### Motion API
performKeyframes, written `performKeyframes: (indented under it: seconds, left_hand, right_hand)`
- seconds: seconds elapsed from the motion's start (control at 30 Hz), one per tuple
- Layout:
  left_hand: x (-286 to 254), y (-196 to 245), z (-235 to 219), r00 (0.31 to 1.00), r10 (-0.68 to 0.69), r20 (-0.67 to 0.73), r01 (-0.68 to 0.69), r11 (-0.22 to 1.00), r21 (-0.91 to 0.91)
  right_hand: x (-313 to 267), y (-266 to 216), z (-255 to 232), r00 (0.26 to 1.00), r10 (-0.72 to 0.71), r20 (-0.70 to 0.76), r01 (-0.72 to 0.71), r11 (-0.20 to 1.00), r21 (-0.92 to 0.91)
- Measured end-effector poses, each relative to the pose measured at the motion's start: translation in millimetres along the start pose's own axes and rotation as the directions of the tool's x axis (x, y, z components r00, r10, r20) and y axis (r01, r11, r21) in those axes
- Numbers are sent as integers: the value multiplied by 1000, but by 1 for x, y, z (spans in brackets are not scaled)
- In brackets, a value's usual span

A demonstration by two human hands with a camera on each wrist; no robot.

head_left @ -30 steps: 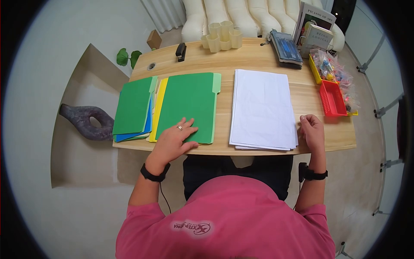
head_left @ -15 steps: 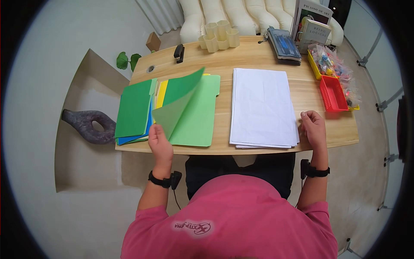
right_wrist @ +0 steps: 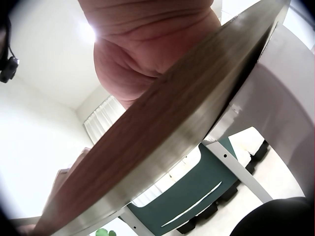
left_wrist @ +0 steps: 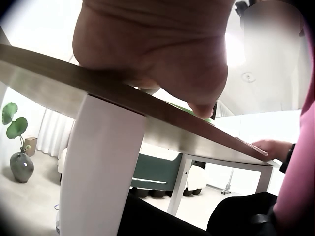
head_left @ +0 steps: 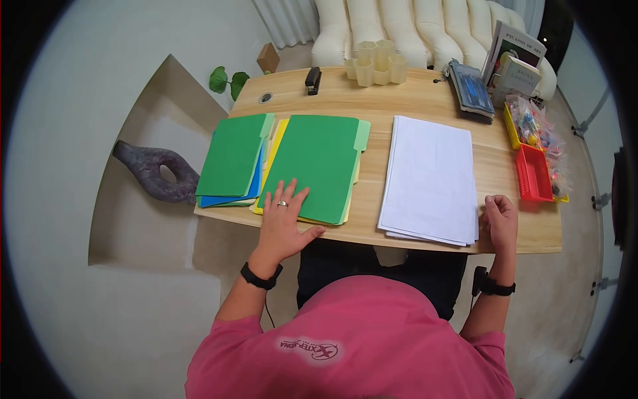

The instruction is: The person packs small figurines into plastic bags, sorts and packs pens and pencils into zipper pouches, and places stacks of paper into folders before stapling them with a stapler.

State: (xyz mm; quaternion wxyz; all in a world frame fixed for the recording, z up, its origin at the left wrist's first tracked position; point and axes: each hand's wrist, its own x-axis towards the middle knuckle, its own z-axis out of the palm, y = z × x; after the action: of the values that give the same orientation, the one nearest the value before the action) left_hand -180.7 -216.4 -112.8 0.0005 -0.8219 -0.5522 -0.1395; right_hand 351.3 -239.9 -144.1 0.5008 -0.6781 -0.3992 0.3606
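Note:
My left hand point(head_left: 284, 219) lies with straight, spread fingers on the lower edge of a closed green file folder point(head_left: 319, 166). Edges of yellow folders point(head_left: 274, 154) peek out beneath it. To its left is a second pile, a green folder point(head_left: 232, 156) on top of a blue folder point(head_left: 229, 201). My right hand point(head_left: 503, 219) rests loosely curled on the table, beside the lower right corner of a stack of white paper point(head_left: 428, 183). In the wrist views, the left hand point(left_wrist: 157, 44) and right hand point(right_wrist: 142, 54) appear from below at the table edge, their fingers mostly hidden.
On the wooden table point(head_left: 312, 103) stand a black stapler point(head_left: 313, 80) and a cream hexagonal holder point(head_left: 376, 65) at the back. A pen pouch point(head_left: 472, 91), books point(head_left: 517, 66), a red basket point(head_left: 533, 174) and bagged small items point(head_left: 531, 125) line the right side.
Half a second ago my left hand held the green folder's cover lifted, showing its light green inside. Now the cover is down and the hand lies on it. My right hand stays beside the paper.

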Motion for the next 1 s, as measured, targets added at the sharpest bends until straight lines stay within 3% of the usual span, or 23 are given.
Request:
performKeyframes:
  seconds: [0.13,0.33,0.4,0.53,0.6,0.63,0.7,0.8,0.83,0.9,1.0]
  left_hand:
    - [-2,-4,3,998,-60,-19,60,998,-4]
    - [20,-18,-3,981,-93,-169,78,993,-93]
    - [45,-17,-26,994,-76,-76,67,991,-117]
    - [93,-27,-43,991,-119,-63,109,984,-143]
    - [121,-45,-34,963,-268,31,270,959,-91]
    - [136,-54,-29,964,-265,28,266,960,-90]
    - [162,-69,-19,900,-414,132,409,910,67]
    - [181,-79,-12,859,-474,194,445,878,175]
    - [183,-81,-6,862,-471,187,444,880,165]
    - [183,-81,3,875,-456,161,416,880,230]
    - [183,-62,-10,859,-455,235,410,886,218]
  right_hand:
    - [0,-2,-1,1000,8,11,-8,1000,-3]
    - [1,-1,0,1000,3,13,-2,1000,-9]
    - [0,-5,0,1000,14,12,-14,1000,-15]
    - [3,2,-4,1000,-2,28,2,1000,9]
    - [1,3,-4,1000,-9,28,8,999,43]
    - [1,4,-3,1000,-12,24,11,999,45]
    - [2,5,-4,1000,-18,21,17,999,35]
    - [0,-3,-5,1000,18,-19,-17,999,43]
    - [-8,-15,-2,1000,8,-25,-7,999,39]
    - [-35,-44,13,989,-145,-39,149,978,146]
    - [-98,-117,56,940,-87,330,-33,939,341]
